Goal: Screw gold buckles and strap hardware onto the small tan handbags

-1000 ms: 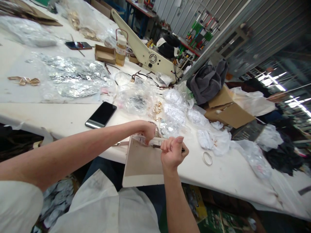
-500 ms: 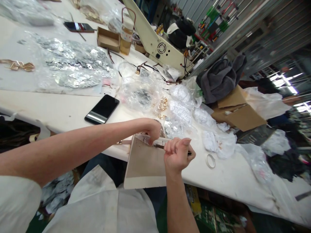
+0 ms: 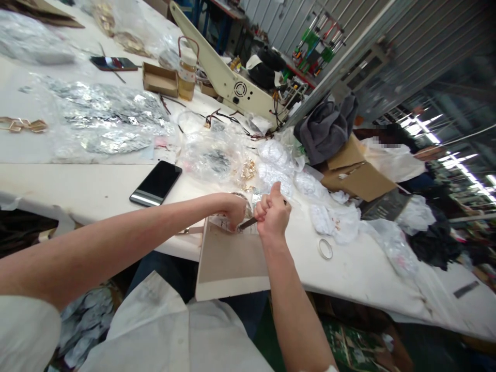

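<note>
A flat beige panel [image 3: 232, 257] with a paler lower strip lies over the table's front edge, close to my body. My left hand [image 3: 233, 211] is closed, its fingers bent down at the panel's far edge; what they pinch is hidden. A fist is what my right hand [image 3: 272, 214] makes, thumb up, around a dark metal tool [image 3: 248, 223] with a narrow flat shaft. Its tip meets the panel edge beside my left fingers; the tool's kind is unclear. A thin pinkish strap [image 3: 189, 231] with a small buckle sticks out left of the panel.
On the white table lie a black phone [image 3: 156, 183], plastic bags of silvery pieces [image 3: 112, 116], small gold parts [image 3: 248, 169], white wrapped bundles [image 3: 277, 178] and a tape roll [image 3: 325, 249]. Behind stand a bottle [image 3: 187, 75], a cream machine [image 3: 232, 88] and a cardboard box [image 3: 360, 178].
My right fist has tipped more upright, thumb now pointing up, and the tool's shaft slants more steeply. My left hand stays at the panel edge. The whole view has shifted slightly.
</note>
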`<action>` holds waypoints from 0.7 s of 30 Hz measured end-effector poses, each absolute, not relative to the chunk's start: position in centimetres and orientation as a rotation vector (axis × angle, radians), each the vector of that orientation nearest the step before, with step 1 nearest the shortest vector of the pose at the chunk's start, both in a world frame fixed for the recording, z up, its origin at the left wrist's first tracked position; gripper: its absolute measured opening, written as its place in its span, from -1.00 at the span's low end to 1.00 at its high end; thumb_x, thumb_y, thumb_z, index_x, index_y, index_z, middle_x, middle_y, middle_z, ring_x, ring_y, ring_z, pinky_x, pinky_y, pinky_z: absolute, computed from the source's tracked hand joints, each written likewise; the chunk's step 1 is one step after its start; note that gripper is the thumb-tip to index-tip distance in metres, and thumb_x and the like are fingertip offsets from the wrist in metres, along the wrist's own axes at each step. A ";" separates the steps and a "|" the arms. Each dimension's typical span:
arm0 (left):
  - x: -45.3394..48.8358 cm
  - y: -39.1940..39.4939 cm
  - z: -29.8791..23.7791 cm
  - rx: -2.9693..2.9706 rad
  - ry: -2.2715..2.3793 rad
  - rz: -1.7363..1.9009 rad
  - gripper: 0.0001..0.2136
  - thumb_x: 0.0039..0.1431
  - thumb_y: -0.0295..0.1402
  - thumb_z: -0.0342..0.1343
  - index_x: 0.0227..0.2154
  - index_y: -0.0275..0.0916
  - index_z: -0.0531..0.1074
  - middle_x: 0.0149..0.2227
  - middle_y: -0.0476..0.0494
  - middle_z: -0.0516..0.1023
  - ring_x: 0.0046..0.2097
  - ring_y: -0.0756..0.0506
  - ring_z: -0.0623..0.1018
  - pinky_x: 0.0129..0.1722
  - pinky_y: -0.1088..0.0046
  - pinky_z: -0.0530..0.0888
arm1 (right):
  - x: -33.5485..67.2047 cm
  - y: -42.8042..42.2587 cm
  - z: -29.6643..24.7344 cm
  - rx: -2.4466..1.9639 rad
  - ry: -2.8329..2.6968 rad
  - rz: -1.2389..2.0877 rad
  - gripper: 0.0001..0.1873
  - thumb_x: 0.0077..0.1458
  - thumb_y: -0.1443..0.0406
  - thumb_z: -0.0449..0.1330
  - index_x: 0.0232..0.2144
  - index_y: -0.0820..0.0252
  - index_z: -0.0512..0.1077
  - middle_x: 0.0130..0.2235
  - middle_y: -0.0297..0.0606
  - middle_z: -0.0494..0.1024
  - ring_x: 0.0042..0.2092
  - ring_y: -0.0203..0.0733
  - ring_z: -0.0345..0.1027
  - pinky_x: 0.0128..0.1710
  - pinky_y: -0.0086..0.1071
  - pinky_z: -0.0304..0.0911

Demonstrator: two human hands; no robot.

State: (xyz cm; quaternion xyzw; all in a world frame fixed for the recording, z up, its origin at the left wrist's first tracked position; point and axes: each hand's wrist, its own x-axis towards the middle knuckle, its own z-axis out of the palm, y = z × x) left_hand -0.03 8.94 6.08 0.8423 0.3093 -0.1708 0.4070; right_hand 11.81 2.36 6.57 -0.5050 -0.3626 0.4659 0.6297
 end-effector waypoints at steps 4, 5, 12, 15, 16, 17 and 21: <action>0.4 9.3 5.2 2.112 0.778 -0.471 -0.75 -0.41 -0.40 0.37 -0.74 -0.21 0.34 -0.62 -0.03 0.37 -0.27 -0.21 0.47 -0.14 0.31 0.48 | 11.2 3.0 6.3 -1.206 -0.822 1.092 -0.17 0.07 -0.26 0.47 -0.64 0.07 0.05 -0.68 -0.60 -0.03 -0.70 -0.45 -0.18 -0.76 -0.45 -0.24; 0.4 9.4 5.1 2.108 0.776 -0.473 -0.76 -0.41 -0.40 0.37 -0.74 -0.22 0.35 -0.61 -0.05 0.39 -0.26 -0.23 0.48 -0.13 0.30 0.49 | 11.1 3.0 6.3 -1.213 -0.826 1.089 -0.17 0.07 -0.26 0.47 -0.64 0.07 0.05 -0.68 -0.60 -0.03 -0.70 -0.45 -0.18 -0.77 -0.44 -0.24; 0.0 9.7 4.8 2.098 0.794 -0.416 -0.74 -0.40 -0.35 0.41 -0.70 -0.22 0.39 -0.61 -0.02 0.36 -0.29 -0.19 0.45 -0.23 0.33 0.49 | 10.6 -0.4 5.1 -1.089 -0.867 0.948 -0.21 0.28 -0.16 0.38 -0.65 0.10 0.07 -0.66 -0.55 -0.01 -0.68 -0.42 -0.13 -0.70 -0.43 -0.20; 0.0 9.9 4.7 2.050 0.806 -0.414 -0.73 -0.46 -0.35 0.44 -0.63 -0.22 0.46 -0.57 0.00 0.42 -0.31 -0.19 0.47 -0.28 0.33 0.47 | 10.4 -2.6 3.8 -0.930 -0.882 0.812 -0.25 0.39 -0.07 0.32 -0.65 0.13 0.09 -0.64 -0.53 0.00 -0.66 -0.42 -0.13 -0.65 -0.43 -0.16; 0.0 10.0 4.7 2.035 0.808 -0.419 -0.72 -0.47 -0.35 0.44 -0.60 -0.22 0.48 -0.55 0.00 0.44 -0.30 -0.19 0.47 -0.28 0.32 0.48 | 10.4 -3.1 3.5 -0.890 -0.892 0.782 -0.25 0.40 -0.05 0.32 -0.65 0.14 0.09 -0.64 -0.52 0.00 -0.65 -0.42 -0.13 -0.63 -0.43 -0.15; 0.1 10.0 4.7 2.019 0.813 -0.425 -0.70 -0.49 -0.35 0.45 -0.59 -0.22 0.49 -0.53 -0.01 0.46 -0.30 -0.19 0.47 -0.27 0.31 0.48 | 10.5 -3.5 3.3 -0.863 -0.904 0.765 -0.26 0.40 -0.04 0.31 -0.65 0.15 0.09 -0.64 -0.52 0.00 -0.64 -0.42 -0.13 -0.62 -0.43 -0.15; 0.0 10.3 4.3 1.963 0.791 -0.366 -0.69 -0.51 -0.35 0.43 -0.59 -0.25 0.48 -0.52 -0.04 0.45 -0.32 -0.19 0.47 -0.29 0.27 0.48 | 11.1 -3.7 3.8 -0.849 -0.904 0.804 -0.25 0.40 -0.05 0.32 -0.64 0.14 0.08 -0.64 -0.52 -0.01 -0.64 -0.42 -0.16 -0.62 -0.43 -0.16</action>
